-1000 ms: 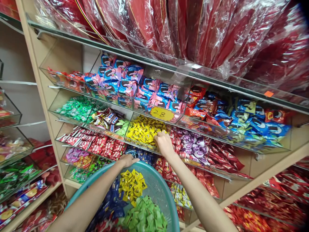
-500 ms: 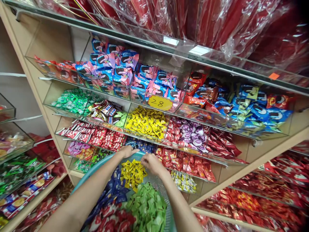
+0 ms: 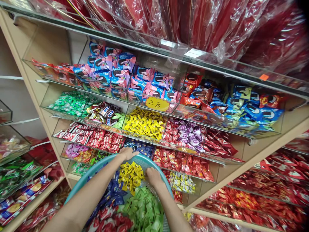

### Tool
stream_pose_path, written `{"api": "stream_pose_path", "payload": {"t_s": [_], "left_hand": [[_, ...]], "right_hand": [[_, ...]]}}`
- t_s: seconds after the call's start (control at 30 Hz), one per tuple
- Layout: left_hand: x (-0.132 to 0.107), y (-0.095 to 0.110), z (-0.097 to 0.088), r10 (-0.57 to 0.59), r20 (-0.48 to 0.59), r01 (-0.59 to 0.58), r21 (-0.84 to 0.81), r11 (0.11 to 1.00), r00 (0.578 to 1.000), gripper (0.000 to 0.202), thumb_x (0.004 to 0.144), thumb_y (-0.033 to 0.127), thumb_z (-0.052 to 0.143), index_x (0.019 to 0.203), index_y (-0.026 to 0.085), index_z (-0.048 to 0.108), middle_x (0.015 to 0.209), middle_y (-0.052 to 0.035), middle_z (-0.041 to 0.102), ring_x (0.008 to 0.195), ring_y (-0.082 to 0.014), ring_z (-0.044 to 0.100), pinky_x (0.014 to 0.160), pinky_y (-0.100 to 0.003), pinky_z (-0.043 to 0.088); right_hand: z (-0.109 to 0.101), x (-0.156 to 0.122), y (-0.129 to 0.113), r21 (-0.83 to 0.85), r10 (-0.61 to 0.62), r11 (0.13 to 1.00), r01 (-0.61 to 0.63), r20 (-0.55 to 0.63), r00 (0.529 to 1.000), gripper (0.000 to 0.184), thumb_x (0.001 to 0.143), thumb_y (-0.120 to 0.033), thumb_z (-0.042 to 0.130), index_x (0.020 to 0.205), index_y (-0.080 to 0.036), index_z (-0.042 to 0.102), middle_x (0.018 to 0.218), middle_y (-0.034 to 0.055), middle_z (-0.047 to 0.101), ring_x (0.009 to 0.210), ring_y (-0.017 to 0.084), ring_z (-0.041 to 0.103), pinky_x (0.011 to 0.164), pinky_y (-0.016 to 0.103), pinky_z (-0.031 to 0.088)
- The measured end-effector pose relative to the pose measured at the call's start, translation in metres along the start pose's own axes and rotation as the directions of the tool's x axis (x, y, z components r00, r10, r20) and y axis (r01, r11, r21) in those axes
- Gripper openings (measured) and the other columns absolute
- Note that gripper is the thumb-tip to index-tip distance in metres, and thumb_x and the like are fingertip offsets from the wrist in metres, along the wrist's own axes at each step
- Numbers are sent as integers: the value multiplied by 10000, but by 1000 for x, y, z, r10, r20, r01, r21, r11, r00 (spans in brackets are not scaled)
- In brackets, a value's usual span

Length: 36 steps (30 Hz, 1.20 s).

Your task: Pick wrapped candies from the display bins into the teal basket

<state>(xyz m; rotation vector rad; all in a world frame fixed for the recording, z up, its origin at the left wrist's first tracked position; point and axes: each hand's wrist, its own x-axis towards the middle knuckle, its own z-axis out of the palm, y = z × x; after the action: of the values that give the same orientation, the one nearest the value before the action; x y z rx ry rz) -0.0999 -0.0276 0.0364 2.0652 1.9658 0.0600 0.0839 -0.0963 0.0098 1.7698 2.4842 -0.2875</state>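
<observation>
A round teal basket [image 3: 96, 169] fills the lower middle of the view, with my left hand [image 3: 127, 153] gripping its far rim. It holds piles of yellow sweets [image 3: 130, 176], green sweets [image 3: 145, 211], blue packets [image 3: 113, 193] and red packets [image 3: 108, 222]. My right hand [image 3: 152, 177] is inside the basket, right beside the yellow pile, fingers curled down; anything in them is hidden. Just above, a clear shelf bin of yellow sweets [image 3: 145, 124] sits under a yellow tag marked 28 [image 3: 156, 104].
Slanted clear bins line the wooden shelf: green sweets [image 3: 70, 103], mixed chocolate bars [image 3: 103, 112], red packets [image 3: 94, 138], purple and red sweets [image 3: 190, 135], blue and pink biscuit packs [image 3: 125, 77]. Red goods in plastic wrap [image 3: 193, 22] hang overhead. More bins stand at left [image 3: 14, 167].
My right hand has come away from the shelf bin of yellow sweets and dropped into the basket beside the yellow pile. The left hand has kept its grip on the rim.
</observation>
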Motion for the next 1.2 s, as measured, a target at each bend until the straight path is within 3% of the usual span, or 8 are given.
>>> {"api": "stream_pose_path", "payload": {"t_s": [0.2, 0.33, 0.43, 0.53, 0.63, 0.73, 0.93, 1.2], "left_hand": [[-4, 0, -3, -7, -9, 7, -11, 1000, 1000, 732, 670, 746, 222, 895, 192, 645, 1027, -136, 613, 981, -289, 542, 801, -341, 408], [-2, -4, -1, -6, -17, 5, -46, 999, 1000, 715, 677, 738, 230, 873, 192, 648, 1014, -139, 617, 986, -298, 539, 796, -355, 409], [0, -7, 0, -9, -13, 8, -61, 998, 1000, 703, 677, 736, 234, 855, 199, 650, 998, -136, 622, 983, -298, 540, 789, -360, 412], [0, -8, -1, 2, -5, -2, -67, 998, 1000, 713, 680, 737, 219, 847, 195, 650, 990, -137, 623, 961, -302, 550, 776, -373, 415], [1, -9, 0, 15, -1, -15, -77, 997, 1000, 723, 678, 742, 209, 847, 193, 647, 988, -136, 624, 944, -304, 556, 764, -380, 420], [2, -10, 1, 11, -6, -12, -81, 997, 1000, 725, 675, 745, 210, 845, 191, 646, 989, -138, 624, 951, -305, 553, 766, -379, 419], [2, -10, 0, 13, 11, -12, -102, 995, 1000, 718, 674, 743, 217, 836, 194, 651, 998, -134, 622, 962, -299, 548, 778, -368, 418], [0, -9, 0, -7, 10, 8, -103, 995, 1000, 704, 684, 728, 239, 862, 184, 648, 1006, -151, 612, 989, -313, 530, 796, -381, 404]], "right_hand": [[-4, -4, -1, 39, -7, 999, 11, -100, 995, 218, 771, -177, 430, 920, -177, 590, 934, 72, 609, 883, 179, 550, 703, 250, 364], [-27, -6, -6, 44, -97, 993, 108, -206, 974, 161, 769, -216, 472, 867, -214, 599, 868, 41, 619, 837, 170, 557, 662, 236, 355], [-69, -8, -9, 13, -173, 982, 187, -326, 929, 161, 801, -258, 460, 905, -228, 578, 864, 28, 615, 816, 160, 549, 646, 231, 346], [-125, -8, -8, -108, -257, 966, 234, -463, 848, 167, 836, -255, 416, 913, -208, 557, 873, 37, 597, 830, 154, 519, 685, 239, 338], [-174, 1, -5, -314, -323, 933, 176, -513, 796, 159, 843, -208, 398, 854, -178, 554, 847, 63, 572, 837, 170, 480, 712, 272, 321], [-201, 18, -2, -504, -369, 861, 67, -528, 765, 172, 834, -147, 386, 849, -161, 556, 875, 95, 546, 878, 207, 436, 723, 318, 299], [-202, 50, -1, -593, -373, 805, -1, -507, 777, 234, 837, -115, 343, 916, -158, 560, 924, 116, 520, 890, 221, 400, 729, 352, 274], [-196, 66, 4, -621, -405, 784, 2, -508, 761, 246, 834, -114, 344, 950, -150, 559, 945, 119, 522, 899, 223, 400, 733, 349, 267]]}}
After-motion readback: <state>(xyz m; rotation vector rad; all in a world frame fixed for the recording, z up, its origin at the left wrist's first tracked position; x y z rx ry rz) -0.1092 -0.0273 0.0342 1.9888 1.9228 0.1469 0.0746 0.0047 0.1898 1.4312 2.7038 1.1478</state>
